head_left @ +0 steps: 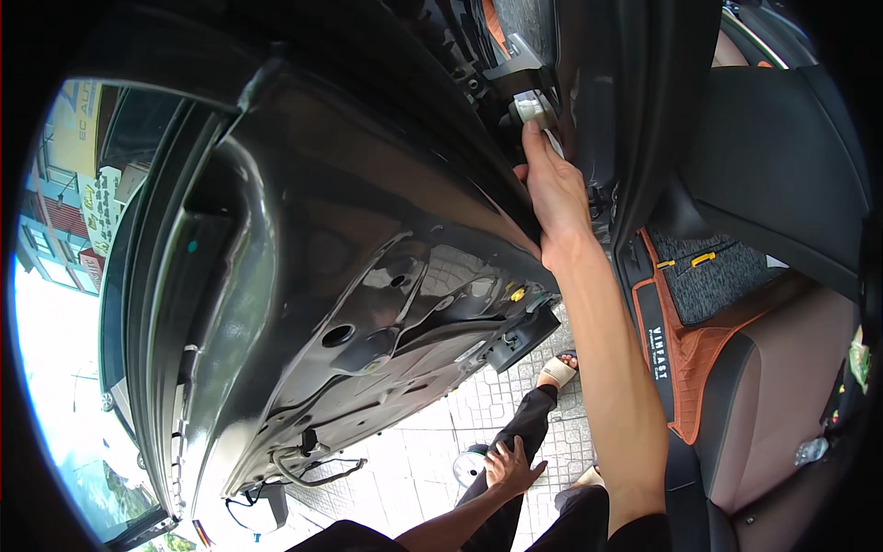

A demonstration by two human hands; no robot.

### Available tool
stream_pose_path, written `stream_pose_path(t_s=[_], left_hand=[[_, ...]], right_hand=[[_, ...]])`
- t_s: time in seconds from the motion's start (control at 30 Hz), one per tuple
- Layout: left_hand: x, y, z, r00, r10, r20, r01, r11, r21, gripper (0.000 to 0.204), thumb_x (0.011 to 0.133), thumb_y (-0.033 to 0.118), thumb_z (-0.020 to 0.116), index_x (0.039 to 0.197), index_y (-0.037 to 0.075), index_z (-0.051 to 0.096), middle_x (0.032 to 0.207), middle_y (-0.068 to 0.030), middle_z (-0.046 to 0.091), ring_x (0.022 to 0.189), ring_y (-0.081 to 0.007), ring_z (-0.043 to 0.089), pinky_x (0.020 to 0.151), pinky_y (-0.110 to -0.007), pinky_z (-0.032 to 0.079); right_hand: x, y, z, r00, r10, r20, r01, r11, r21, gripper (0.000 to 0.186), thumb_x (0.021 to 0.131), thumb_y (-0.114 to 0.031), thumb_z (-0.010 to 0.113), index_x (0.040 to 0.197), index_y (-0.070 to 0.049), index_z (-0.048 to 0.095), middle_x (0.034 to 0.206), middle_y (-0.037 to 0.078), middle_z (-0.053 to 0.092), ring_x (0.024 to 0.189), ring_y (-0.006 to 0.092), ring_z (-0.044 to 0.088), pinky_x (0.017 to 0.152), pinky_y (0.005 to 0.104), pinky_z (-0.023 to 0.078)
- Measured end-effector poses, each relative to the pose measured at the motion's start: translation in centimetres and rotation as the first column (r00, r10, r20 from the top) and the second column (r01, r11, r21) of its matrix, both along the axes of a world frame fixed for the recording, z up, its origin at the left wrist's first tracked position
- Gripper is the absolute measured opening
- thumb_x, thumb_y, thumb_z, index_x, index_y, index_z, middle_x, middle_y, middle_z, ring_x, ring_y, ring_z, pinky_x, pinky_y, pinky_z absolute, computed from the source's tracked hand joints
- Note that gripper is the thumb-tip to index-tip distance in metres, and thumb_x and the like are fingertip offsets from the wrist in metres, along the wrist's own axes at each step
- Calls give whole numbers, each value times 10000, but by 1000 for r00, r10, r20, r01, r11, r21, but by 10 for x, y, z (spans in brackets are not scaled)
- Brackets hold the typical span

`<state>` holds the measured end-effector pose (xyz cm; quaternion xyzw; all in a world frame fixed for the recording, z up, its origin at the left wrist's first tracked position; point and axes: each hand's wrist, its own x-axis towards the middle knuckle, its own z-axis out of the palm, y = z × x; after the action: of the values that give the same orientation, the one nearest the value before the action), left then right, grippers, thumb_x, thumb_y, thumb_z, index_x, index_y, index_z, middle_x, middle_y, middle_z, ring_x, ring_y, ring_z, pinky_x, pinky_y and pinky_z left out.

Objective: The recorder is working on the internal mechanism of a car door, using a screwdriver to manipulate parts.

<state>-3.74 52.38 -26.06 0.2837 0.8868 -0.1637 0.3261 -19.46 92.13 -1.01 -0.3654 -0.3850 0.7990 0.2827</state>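
Note:
My right hand [559, 195] reaches up to the hinge side of a car door frame, fingers closed around a small object with a white, shiny face [532, 107]. Its kind is unclear, since my fingers cover part of it. Close above it is a grey metal bracket [517, 63] on the dark body. Lower down, my left hand [513, 469] lies over a dark-trousered leg [522, 425], fingers spread, holding nothing. Left of my right arm stands the open black car door [359, 276], its bare inner metal panel showing holes and a yellow clip [518, 294].
Loose wiring [313, 471] hangs from the door's lower part. A round white object with a dark rim [469, 466] is on the paved ground [405, 460] beside the leg. To the right are a brown-and-black seat [782, 405] and an orange-edged floor mat [713, 285].

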Motion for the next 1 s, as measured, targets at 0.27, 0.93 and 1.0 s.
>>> stream_pose_path(t_s=[0.27,0.93,1.0], left_hand=[[-6,-8,8,992,80,93,-80,997,-9,995,801,740,635,1522,127,330,1378,-333,416,1254,-537,458,1012,-620,383],[13,2,5,999,46,11,-47,997,58,953,846,738,556,1521,95,364,1351,-313,437,1199,-496,478,990,-627,360],[13,0,5,999,43,14,-43,998,53,956,845,740,555,1523,95,360,1349,-312,437,1200,-495,478,987,-632,361]], right_hand=[[3,-4,-9,999,-33,-12,35,974,224,627,990,-558,552,1306,-23,635,939,59,643,885,152,567,852,316,449],[-5,6,3,999,38,-36,-35,996,83,785,807,-634,658,1326,-46,622,1287,200,603,1254,289,530,1074,412,378],[-6,5,-1,998,28,-49,-23,993,113,779,812,-625,666,1326,-41,623,1268,199,613,1241,286,541,1069,406,383]])
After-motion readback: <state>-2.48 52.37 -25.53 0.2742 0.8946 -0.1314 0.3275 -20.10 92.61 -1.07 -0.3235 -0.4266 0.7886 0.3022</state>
